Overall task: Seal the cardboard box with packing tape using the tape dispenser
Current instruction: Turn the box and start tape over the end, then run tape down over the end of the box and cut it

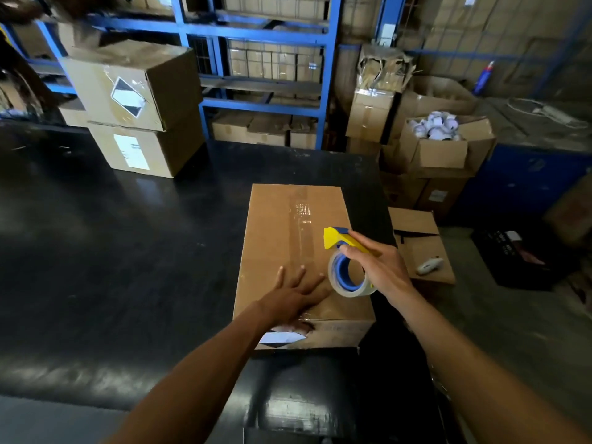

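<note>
The cardboard box (288, 251) lies on the black table (112, 251) with its long axis running away from me, its near end by the table's front edge. A strip of clear packing tape (302, 232) runs lengthwise down the middle of its top, over the seam, glossy and a little wrinkled near the far end. The box is plain brown, its flaps closed; on the near face a torn label (282, 338) shows white and black.

My left hand (294, 296) lies flat on the near part of the lid, fingers spread wide, holding nothing. My right hand (378, 267) is wrapped around the tape dispenser (346, 261), which hangs just over the box's right side. Its yellow and blue head points away from me and to the left, toward the tape line; the clear roll on its blue hub sits on my side of the head.

The box's right edge lies near the table's right edge. To the left the tabletop is wide and bare as far as two stacked cartons (137, 116) at the far left. Beyond the right edge, lower down, a white utility knife (429, 265) lies on a smaller carton (419, 245).
</note>
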`<control>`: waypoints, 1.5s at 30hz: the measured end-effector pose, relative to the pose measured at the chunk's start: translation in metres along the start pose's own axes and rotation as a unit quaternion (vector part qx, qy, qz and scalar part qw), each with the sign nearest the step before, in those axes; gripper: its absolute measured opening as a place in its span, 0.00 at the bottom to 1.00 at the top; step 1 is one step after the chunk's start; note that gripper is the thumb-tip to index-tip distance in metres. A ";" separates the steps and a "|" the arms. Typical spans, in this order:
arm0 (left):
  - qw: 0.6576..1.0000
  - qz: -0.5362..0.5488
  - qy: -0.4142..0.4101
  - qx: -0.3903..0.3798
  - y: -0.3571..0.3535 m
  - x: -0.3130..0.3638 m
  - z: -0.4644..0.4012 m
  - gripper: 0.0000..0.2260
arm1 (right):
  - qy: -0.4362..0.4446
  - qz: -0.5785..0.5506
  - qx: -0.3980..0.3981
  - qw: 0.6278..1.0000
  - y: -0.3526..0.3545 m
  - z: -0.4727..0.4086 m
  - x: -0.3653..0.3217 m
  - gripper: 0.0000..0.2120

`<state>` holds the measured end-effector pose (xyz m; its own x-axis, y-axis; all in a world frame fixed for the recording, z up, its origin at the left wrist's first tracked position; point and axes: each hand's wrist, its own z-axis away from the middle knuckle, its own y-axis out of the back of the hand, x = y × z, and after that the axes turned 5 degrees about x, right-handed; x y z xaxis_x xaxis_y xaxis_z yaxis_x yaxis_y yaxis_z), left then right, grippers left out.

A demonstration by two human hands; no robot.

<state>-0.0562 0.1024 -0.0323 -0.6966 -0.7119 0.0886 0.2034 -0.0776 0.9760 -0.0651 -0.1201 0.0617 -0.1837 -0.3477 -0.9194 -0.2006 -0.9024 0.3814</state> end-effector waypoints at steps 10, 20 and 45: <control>0.986 0.162 0.031 0.017 0.025 0.008 0.016 0.42 | 0.037 0.038 -0.038 0.998 0.013 0.056 0.001 0.23; 0.442 0.860 0.220 0.132 0.085 0.025 0.073 0.30 | 0.269 0.159 -0.014 0.950 -0.002 0.088 0.013 0.26; 0.356 0.700 0.497 0.369 0.034 -0.005 0.122 0.01 | 0.379 0.324 -0.160 0.852 -0.067 0.092 -0.023 0.27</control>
<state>-0.1297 0.1886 0.0247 0.3950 0.3843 0.8344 -0.6193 0.7823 -0.0671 -0.1359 -0.0286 0.0663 0.5421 -0.7542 -0.3706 0.0019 -0.4399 0.8980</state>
